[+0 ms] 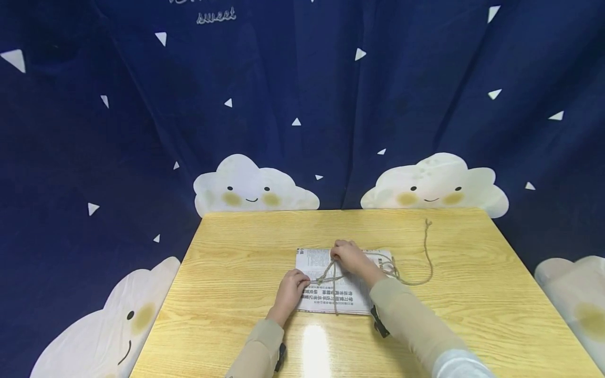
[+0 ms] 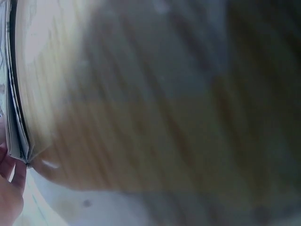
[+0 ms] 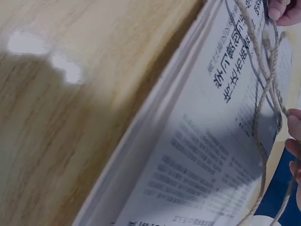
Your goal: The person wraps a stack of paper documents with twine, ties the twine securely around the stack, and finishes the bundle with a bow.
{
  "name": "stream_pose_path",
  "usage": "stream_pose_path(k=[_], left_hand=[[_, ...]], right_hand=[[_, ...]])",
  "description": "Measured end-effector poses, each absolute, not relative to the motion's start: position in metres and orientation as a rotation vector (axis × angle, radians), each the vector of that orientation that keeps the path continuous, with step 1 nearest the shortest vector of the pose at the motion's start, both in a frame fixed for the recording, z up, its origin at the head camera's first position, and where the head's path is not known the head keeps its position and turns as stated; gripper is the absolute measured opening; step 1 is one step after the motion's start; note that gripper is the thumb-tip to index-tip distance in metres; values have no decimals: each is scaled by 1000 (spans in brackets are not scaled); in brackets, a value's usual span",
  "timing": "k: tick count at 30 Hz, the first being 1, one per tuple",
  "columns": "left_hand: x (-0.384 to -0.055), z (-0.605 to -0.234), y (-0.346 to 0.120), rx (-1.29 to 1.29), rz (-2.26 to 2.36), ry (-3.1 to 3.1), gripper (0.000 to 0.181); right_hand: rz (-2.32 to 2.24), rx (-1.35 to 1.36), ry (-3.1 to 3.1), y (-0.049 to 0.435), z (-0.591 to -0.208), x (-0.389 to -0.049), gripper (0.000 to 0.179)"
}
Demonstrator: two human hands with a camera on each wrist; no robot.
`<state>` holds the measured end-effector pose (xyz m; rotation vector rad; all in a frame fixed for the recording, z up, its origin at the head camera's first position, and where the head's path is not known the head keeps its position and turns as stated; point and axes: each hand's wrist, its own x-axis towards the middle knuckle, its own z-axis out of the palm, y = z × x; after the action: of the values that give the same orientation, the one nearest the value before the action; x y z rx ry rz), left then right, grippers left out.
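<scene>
A folded stack of newspaper (image 1: 312,260) lies flat on the table, with brown twine (image 3: 261,106) running both ways across its top and meeting in a loop or knot. At the stack's left edge my left hand (image 1: 289,292) pinches a strand of the twine between thumb and fingers. My right hand (image 1: 353,260) is over the far edge, its fingertips gripping another strand that rises from the crossing. In the left wrist view the stack's layered edge (image 2: 16,117) shows beside the left hand (image 2: 11,188); the twine there is hidden.
A long loose tail of twine (image 1: 431,262) curves over the wooden table (image 1: 236,252) to the right of the stack. Behind the table hangs a dark blue curtain (image 1: 283,79) with white clouds and triangles. Both forearms wear dark wrist devices (image 1: 378,323).
</scene>
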<state>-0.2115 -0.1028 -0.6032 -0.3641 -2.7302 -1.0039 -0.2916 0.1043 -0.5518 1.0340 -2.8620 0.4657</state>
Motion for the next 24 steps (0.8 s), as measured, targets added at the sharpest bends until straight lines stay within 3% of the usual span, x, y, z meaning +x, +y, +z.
stream_pose_path(k=[5,10,16,24], left_hand=[[-211,-603,-103,-383,-990,-2712,5],[-211,-602,-103,-394,-995,-2692,5],[-211,-602,-103,-398,-991,-2685,4],[-211,-602,-103,-389,-1009,-2697,6]], right_hand=[[530,880,-2820,103,-557,-288,9],[716,505,-2855,95,-554,-275,11],[1176,-21,-3001,88,-554,-255,35],[2264,-657,-2410,87,-573,-258,20]])
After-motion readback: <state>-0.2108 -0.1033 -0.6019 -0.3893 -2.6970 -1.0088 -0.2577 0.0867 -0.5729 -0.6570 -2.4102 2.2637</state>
